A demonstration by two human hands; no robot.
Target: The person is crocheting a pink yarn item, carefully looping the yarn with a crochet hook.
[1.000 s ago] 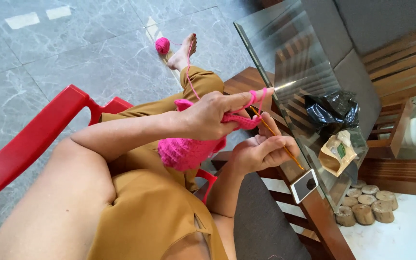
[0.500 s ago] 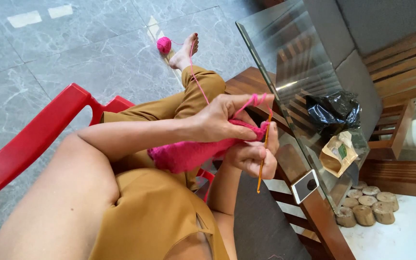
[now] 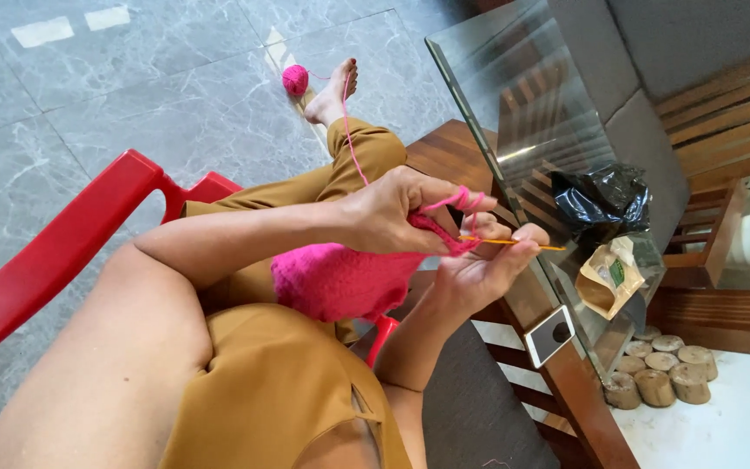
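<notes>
My left hand pinches the top edge of a bright pink crocheted piece that hangs over my lap, with pink yarn looped over its fingers. My right hand sits just right of it, touching the work, and grips a thin orange crochet hook that lies level with its free end pointing right. A yarn strand runs from my left hand past my knee to a pink yarn ball on the grey floor beside my bare foot.
I sit in a red plastic chair. A glass-topped wooden table stands close on the right, with a black plastic bag and a brown paper packet. Several round wood slices lie on the floor beyond.
The hook swung from pointing down to lying level, pointing right. My right hand rose up against the pink work, and my left hand shifted slightly.
</notes>
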